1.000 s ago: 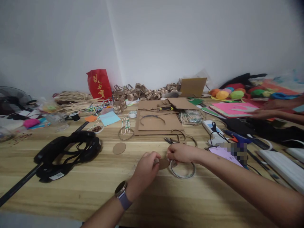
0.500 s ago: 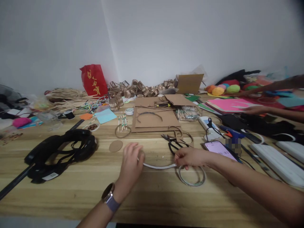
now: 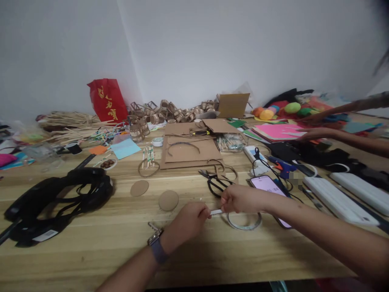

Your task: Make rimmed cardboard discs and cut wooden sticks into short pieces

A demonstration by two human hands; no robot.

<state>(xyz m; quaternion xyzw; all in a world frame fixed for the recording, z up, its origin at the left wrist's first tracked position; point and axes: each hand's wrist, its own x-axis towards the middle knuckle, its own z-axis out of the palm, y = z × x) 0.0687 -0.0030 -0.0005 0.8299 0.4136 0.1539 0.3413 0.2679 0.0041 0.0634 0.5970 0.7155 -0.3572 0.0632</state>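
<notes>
Strip (image 3: 216, 212), pale and narrow, ran between the person's two hands, a short stretch of it showing. The left hand (image 3: 191, 219) had its fingers closed in a pinch at one end, while the right hand (image 3: 243, 198), thumb and fingertips pressed together, gripped the other. Just below the right hand, on the table (image 3: 194, 255), lay a pale ring (image 3: 244, 228); whether the strip joined it could not be told, as the fingers hid that spot.

Beyond the left hand lay a cardboard disc (image 3: 168, 200), with a second disc (image 3: 139, 187) farther out to its left. Both were cut round and lay flat, and neither had a band around its edge. Past them sat a thin hoop (image 3: 148, 175), already closed into a loop. Ahead of both hands, a curved strip (image 3: 184, 143) rested loose on cardboard sheets (image 3: 194, 156), its ends apart.

Black-handled cutters (image 3: 209, 177) lay just beyond the right hand, near some curled brown strips. A phone (image 3: 264, 183) was beside that wrist, with a blue glue gun (image 3: 284, 167) farther right.

Judging from these parts, the cutting looked well along, but the joining of these discs and strips seemed undone. Far ahead, small barrel-shaped pieces (image 3: 136, 132) appeared already assembled.
</notes>
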